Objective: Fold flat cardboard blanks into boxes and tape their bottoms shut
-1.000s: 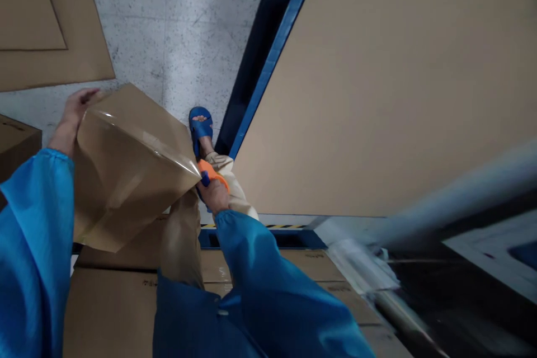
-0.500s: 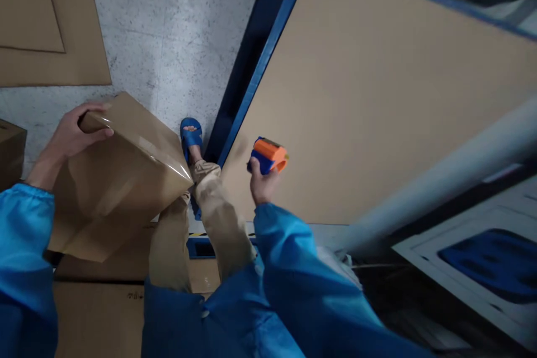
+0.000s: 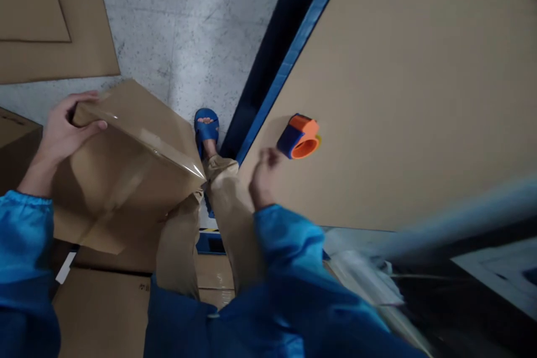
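Cardboard box is tilting beside the legs, probably feeling light, stiffest at the taped corner the left hand is gripping. Near the cardboard sheet's left edge, a tape dispenser is resting; the right hand is blurring beside it, finger spread untellable.

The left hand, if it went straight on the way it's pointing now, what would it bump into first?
The taped cardboard box. The left hand is touching its corner, so it would likely press into that right away; how deep the box goes is unclear.
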`<state>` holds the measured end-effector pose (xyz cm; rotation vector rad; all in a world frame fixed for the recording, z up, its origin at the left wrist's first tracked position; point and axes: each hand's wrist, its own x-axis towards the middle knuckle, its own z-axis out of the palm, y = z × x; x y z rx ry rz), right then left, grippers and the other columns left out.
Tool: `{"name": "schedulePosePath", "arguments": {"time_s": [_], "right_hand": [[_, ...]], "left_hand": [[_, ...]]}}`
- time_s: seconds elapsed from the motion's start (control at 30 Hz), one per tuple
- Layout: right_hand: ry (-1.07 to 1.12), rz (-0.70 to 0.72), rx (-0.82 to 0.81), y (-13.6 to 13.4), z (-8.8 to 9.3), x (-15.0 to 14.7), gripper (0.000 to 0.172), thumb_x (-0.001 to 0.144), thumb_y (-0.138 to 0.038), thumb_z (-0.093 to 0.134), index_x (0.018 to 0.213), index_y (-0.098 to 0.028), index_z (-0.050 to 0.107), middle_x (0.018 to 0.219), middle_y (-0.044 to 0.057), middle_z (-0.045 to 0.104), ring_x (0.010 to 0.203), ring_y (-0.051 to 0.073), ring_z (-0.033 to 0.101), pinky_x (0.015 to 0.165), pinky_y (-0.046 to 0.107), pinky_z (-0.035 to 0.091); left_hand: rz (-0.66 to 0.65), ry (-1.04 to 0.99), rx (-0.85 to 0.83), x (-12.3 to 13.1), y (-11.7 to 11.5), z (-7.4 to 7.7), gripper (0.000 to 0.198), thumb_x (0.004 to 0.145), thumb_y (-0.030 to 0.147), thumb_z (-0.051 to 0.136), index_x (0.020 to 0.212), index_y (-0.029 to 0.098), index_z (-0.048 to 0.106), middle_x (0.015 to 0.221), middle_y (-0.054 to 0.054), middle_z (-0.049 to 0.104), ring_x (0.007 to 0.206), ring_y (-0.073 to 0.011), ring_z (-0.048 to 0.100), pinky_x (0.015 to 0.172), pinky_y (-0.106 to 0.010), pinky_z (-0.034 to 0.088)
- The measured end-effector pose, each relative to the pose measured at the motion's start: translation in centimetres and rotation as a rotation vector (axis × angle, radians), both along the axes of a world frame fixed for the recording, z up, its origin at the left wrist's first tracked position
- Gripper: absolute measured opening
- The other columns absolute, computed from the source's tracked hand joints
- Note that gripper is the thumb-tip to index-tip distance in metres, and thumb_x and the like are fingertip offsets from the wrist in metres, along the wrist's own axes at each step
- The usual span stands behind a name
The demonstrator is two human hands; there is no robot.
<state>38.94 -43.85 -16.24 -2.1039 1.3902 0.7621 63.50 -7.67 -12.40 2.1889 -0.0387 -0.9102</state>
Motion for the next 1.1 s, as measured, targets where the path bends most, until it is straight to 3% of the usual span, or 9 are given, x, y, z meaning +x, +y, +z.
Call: {"name": "schedulePosePath", "arguments": {"time_s": [0.07,0.13,0.23,0.37,0.57,0.7,0.9,1.0,1.1], "right_hand": [[-0.068,-0.036,0.160,5.4,2.7,0.0,0.044,0.101,-0.042,0.029,0.129,-0.016,0.053,0.126,0.013,0.064,0.120,0.019,0.061,0.100,0.030,0.051],[-0.217,-0.218,0.434,10.0,4.4,0.2,0.050,0.099,-0.049,0.035,0.135,-0.017,0.049,0.134,0.013,0.061,0.125,0.019,0.059,0.104,0.032,0.049],[-0.372,-0.410,0.565,13.3,5.0,0.8,0.066,0.092,-0.058,0.047,0.144,-0.017,0.041,0.142,0.016,0.056,0.129,0.022,0.056,0.108,0.038,0.046],[-0.493,-0.475,0.514,12.8,3.7,1.2,0.073,0.082,-0.067,0.063,0.135,-0.018,0.055,0.144,0.016,0.055,0.135,0.028,0.050,0.114,0.048,0.040],[-0.615,-0.389,0.491,12.2,3.7,1.2,0.040,0.088,-0.053,0.065,0.113,-0.022,0.070,0.148,0.011,0.053,0.140,0.027,0.045,0.118,0.051,0.033],[-0.638,-0.622,0.493,12.8,3.8,1.3,0.028,0.081,-0.047,0.072,0.095,-0.023,0.072,0.147,0.008,0.056,0.139,0.026,0.048,0.118,0.048,0.033],[-0.564,-0.985,0.448,13.6,2.8,1.9,0.029,0.075,-0.047,0.075,0.067,-0.022,0.064,0.143,0.007,0.060,0.142,0.024,0.044,0.116,0.040,0.038],[-0.548,-0.998,0.326,14.3,2.6,2.1,0.028,0.079,-0.046,0.072,0.069,-0.021,0.065,0.147,0.009,0.056,0.146,0.023,0.039,0.119,0.038,0.034],[-0.545,-0.900,0.189,15.0,2.0,2.1,0.030,0.082,-0.042,0.067,0.103,-0.020,0.070,0.154,0.010,0.046,0.149,0.021,0.033,0.120,0.041,0.033]], "left_hand": [[0.039,-0.012,0.043,0.2,0.2,0.3,0.054,0.077,0.041,0.081,0.124,0.018,0.066,0.135,-0.006,0.063,0.125,-0.0235,0.058,0.111,-0.034,0.042],[0.089,-0.019,0.062,0.2,0.4,0.4,0.055,0.078,0.042,0.080,0.124,0.017,0.064,0.137,-0.007,0.061,0.125,-0.0231,0.058,0.109,-0.033,0.044],[0.133,-0.020,0.029,0.3,0.8,-0.1,0.051,0.077,0.047,0.079,0.116,0.019,0.062,0.139,-0.005,0.060,0.127,-0.0212,0.055,0.111,-0.034,0.043],[0.160,-0.031,-0.037,0.6,2.0,-2.0,0.059,0.062,0.054,0.087,0.102,0.019,0.061,0.132,-0.007,0.064,0.121,-0.0245,0.058,0.110,-0.043,0.043],[0.180,-0.014,-0.062,0.5,2.5,-3.3,0.059,0.056,0.053,0.091,0.095,0.017,0.064,0.128,-0.006,0.066,0.115,-0.0230,0.058,0.107,-0.046,0.043],[0.188,-0.010,-0.095,0.1,1.7,-2.9,0.059,0.056,0.056,0.091,0.091,0.018,0.064,0.127,-0.006,0.066,0.117,-0.0248,0.059,0.108,-0.047,0.042],[0.246,-0.110,-0.095,-0.8,0.1,-2.9,0.039,0.077,0.054,0.080,0.082,0.018,0.066,0.110,-0.003,0.073,0.104,-0.0215,0.066,0.100,-0.044,0.050],[0.296,-0.147,-0.049,-1.2,-0.5,-3.3,0.032,0.081,0.046,0.077,0.085,0.016,0.068,0.107,-0.002,0.074,0.102,-0.0191,0.067,0.099,-0.041,0.051],[0.295,-0.157,-0.006,-1.4,-0.8,-3.6,0.036,0.086,0.040,0.071,0.111,0.015,0.069,0.123,-0.006,0.070,0.115,-0.0217,0.064,0.106,-0.040,0.048]]}}
